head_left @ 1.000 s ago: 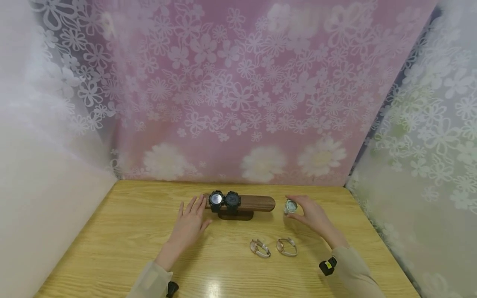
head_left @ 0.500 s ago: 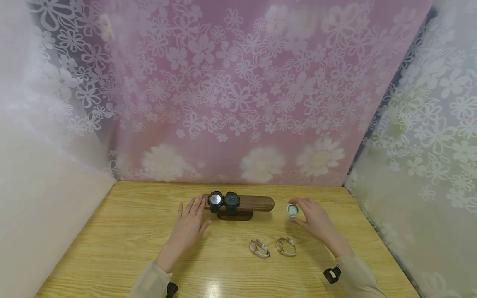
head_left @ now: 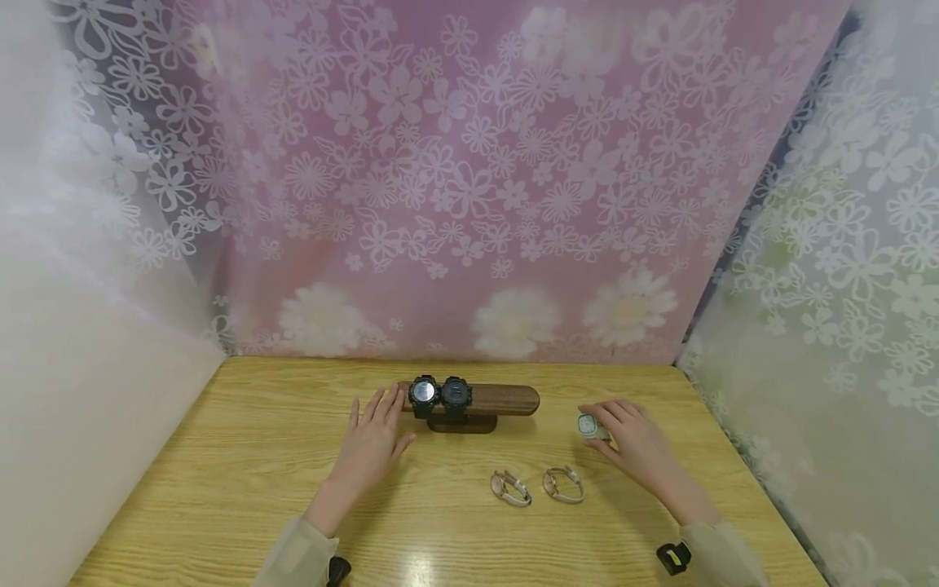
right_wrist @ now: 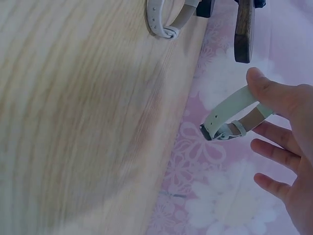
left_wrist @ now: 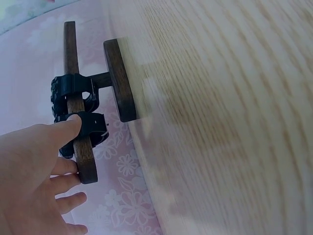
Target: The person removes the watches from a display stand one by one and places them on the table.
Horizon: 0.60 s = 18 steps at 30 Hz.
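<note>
My left hand [head_left: 367, 444] touches the left end of the wooden watch stand [head_left: 506, 399] with extended fingers; its thumb sits lower, off to the front. Two black digital watches, one with a bright dial [head_left: 424, 391] and one with a dark dial [head_left: 456, 393], are strapped side by side on the bar's left half. Right of the stand, my right hand [head_left: 634, 440] pinches a pale green watch [head_left: 588, 425] between thumb and fingers. Its buckled strap [right_wrist: 230, 110] hangs as a loop in the right wrist view, apart from the table.
Two small watches with light straps, a left one [head_left: 511, 489] and a right one [head_left: 563, 485], lie on the wooden table [head_left: 440, 538] in front of the stand. A pink flowered curtain [head_left: 469, 204] hangs behind the table, with pale sheets at both sides.
My right hand has moved right and nearer to me with the pale green watch, away from the stand, and the watch has turned. My left hand stays at the stand's end.
</note>
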Motion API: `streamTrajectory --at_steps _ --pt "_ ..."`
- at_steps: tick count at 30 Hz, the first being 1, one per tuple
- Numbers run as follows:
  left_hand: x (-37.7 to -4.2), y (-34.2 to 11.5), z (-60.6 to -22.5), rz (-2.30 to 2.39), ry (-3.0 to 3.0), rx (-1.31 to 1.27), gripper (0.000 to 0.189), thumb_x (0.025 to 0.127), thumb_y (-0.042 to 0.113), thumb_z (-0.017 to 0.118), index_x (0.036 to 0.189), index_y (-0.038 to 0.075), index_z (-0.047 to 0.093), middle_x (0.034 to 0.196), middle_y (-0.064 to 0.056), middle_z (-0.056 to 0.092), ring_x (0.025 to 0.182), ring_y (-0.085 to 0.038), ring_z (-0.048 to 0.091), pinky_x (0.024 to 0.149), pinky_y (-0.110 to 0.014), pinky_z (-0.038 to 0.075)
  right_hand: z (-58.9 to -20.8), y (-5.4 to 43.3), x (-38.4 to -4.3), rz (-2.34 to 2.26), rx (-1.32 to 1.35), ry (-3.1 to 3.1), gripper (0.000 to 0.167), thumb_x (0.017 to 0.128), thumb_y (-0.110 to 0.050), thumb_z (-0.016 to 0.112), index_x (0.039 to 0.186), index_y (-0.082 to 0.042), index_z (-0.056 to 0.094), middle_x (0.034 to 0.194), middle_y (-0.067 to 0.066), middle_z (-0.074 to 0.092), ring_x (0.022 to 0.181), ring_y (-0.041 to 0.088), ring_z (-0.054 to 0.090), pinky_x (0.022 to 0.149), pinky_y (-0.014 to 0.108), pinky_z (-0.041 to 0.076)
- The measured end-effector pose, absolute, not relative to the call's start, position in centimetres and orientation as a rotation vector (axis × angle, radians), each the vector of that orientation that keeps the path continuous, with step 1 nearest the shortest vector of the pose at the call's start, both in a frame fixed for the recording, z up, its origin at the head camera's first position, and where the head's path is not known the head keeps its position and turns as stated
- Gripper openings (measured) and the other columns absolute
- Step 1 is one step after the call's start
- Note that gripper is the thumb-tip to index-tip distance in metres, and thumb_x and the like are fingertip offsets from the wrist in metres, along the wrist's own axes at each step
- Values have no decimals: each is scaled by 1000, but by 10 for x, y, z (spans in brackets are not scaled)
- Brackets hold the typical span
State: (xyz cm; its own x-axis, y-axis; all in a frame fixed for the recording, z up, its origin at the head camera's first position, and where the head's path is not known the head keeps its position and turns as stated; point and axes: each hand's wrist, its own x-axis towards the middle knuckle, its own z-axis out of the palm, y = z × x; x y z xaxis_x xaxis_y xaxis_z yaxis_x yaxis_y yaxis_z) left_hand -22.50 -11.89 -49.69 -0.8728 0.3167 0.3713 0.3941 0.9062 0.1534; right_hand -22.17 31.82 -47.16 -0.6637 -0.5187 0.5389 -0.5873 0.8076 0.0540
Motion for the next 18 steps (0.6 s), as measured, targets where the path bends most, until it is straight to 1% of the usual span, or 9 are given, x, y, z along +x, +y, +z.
streamTrajectory --at_steps 1,3,4,5,7,9,11,15,18 --pt "-225 -119 -497 -324 -2729 -525 73 98 38 67 153 -2 40 158 -18 40 147 -39 35 118 -67 22 -472 320 -220 165 814 -2451 65 97 -60 42 127 -9 68 112 9 70 105 33 64 88 57 53" --pt "-225 -119 -496 -333 -2732 -524 73 98 37 67 154 -1 40 159 -18 39 147 -39 34 119 -67 21 -473 324 -216 164 806 -2463 61 96 -57 50 128 -9 67 111 8 70 104 33 64 88 57 53" --pt "-225 -119 -496 -335 -2733 -523 73 98 38 67 154 -1 40 159 -18 39 147 -39 34 119 -67 21 -473 326 -214 165 802 -2470 57 94 -53 57 128 -9 67 111 8 70 104 33 64 87 57 53" --pt "-225 -118 -496 -335 -2732 -522 73 98 37 67 154 -1 40 159 -18 39 147 -39 34 118 -67 21 -473 327 -212 165 798 -2475 54 92 -48 66 129 -9 67 111 8 70 104 32 64 87 57 53" --pt "-225 -118 -496 -336 -2734 -520 73 98 38 67 154 -1 40 159 -17 39 147 -39 34 119 -67 21 -474 331 -208 169 787 -2482 55 84 -34 81 130 -8 66 110 8 71 103 32 65 85 56 53" --pt "-225 -118 -496 -334 -2735 -519 73 98 38 67 154 -1 40 159 -17 40 147 -39 34 119 -67 21 -475 333 -204 172 775 -2487 62 74 -22 90 130 -8 66 109 8 71 102 32 65 82 56 54" --pt "-225 -118 -497 -330 -2734 -518 73 98 38 67 153 -2 40 158 -17 40 147 -39 35 118 -67 22 -476 336 -200 176 764 -2493 66 68 -15 93 127 -7 67 107 8 72 101 31 64 79 55 54" --pt "-226 -119 -497 -332 -2739 -518 73 98 38 68 153 -1 40 158 -17 40 147 -39 34 118 -67 21 -479 340 -195 168 770 -2509 62 63 -15 96 119 -10 69 105 5 72 98 30 65 76 55 55" --pt "-225 -118 -496 -337 -2733 -522 73 97 37 68 153 -2 41 158 -18 41 147 -39 35 118 -67 22 -482 343 -191 159 776 -2534 62 61 -14 97 116 -12 71 105 3 72 99 29 65 76 55 56"
